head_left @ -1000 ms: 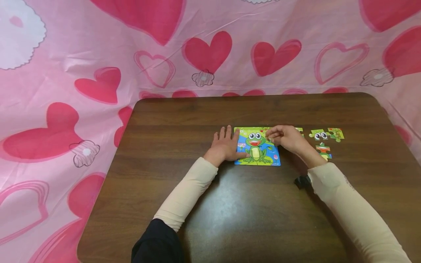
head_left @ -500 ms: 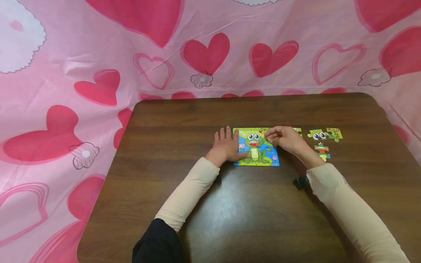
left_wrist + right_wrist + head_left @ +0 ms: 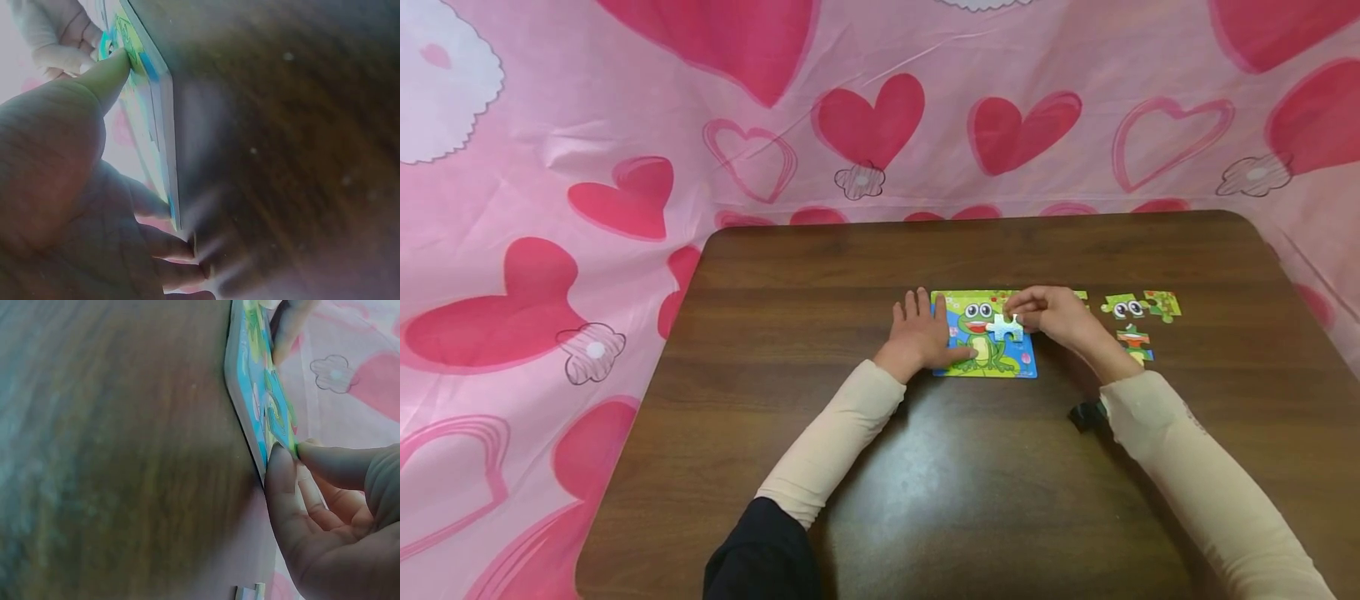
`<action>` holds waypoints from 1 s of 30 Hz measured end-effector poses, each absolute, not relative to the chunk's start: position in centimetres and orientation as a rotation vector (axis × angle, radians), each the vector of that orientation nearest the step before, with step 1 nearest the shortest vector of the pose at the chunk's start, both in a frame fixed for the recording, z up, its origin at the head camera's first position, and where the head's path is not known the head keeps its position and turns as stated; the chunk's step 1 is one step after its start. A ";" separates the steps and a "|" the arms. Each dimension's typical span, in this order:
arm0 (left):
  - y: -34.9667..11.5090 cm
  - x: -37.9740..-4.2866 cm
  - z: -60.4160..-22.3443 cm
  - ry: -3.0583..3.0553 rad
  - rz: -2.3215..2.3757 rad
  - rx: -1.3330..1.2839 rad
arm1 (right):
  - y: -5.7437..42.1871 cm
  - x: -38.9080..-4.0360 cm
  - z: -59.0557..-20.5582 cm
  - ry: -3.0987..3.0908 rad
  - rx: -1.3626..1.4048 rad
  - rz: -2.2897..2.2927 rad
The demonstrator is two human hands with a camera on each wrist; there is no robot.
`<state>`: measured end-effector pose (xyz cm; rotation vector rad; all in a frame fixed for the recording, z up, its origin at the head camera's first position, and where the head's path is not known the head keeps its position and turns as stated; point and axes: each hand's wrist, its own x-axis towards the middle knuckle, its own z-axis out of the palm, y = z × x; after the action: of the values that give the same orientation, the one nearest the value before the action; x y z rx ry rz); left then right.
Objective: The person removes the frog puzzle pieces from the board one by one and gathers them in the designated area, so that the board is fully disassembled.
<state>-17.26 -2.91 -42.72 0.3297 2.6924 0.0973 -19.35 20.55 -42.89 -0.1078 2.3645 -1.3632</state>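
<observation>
A frog jigsaw board (image 3: pixel 949 370) lies flat near the middle of the table. My left hand (image 3: pixel 917 337) is spread at its left side, the thumb reaching over the picture; the left wrist view shows this thumb (image 3: pixel 112 78) on the face of the board. Over the right part of the frog picture, my right hand (image 3: pixel 1060 318) pinches a jigsaw piece (image 3: pixel 1006 328) between thumb and index finger. In the right wrist view the piece (image 3: pixel 280 409) stands tilted up from the board, held at one edge.
Right of the board lie several loose jigsaw pieces, among them one with the frog's eyes (image 3: pixel 1128 308), a corner piece (image 3: pixel 1165 305) and a mouth piece (image 3: pixel 1135 337). A heart-patterned pink cloth (image 3: pixel 880 196) hangs behind the brown table (image 3: pixel 850 267).
The piece in my right hand now shows its bright, shiny face, tilted over the board. My left thumb has slid slightly right; the loose pieces have not moved.
</observation>
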 end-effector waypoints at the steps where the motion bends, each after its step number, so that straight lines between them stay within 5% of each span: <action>1: -2.9 -17.3 -42.7 2.692 0.099 0.331 | 20.7 -19.4 -42.9 2.336 -0.083 -1.397; 21: -2.9 -17.3 -42.7 2.701 0.087 0.338 | 22.5 -19.3 -41.2 1.347 0.219 -2.133; 30: -3.0 -17.3 -42.7 2.693 0.098 0.346 | 24.8 -18.8 -41.2 1.340 0.138 -2.208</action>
<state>-17.30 -3.02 -42.68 0.3458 2.6934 0.0982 -18.83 24.77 -41.19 0.1379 1.3403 -2.2085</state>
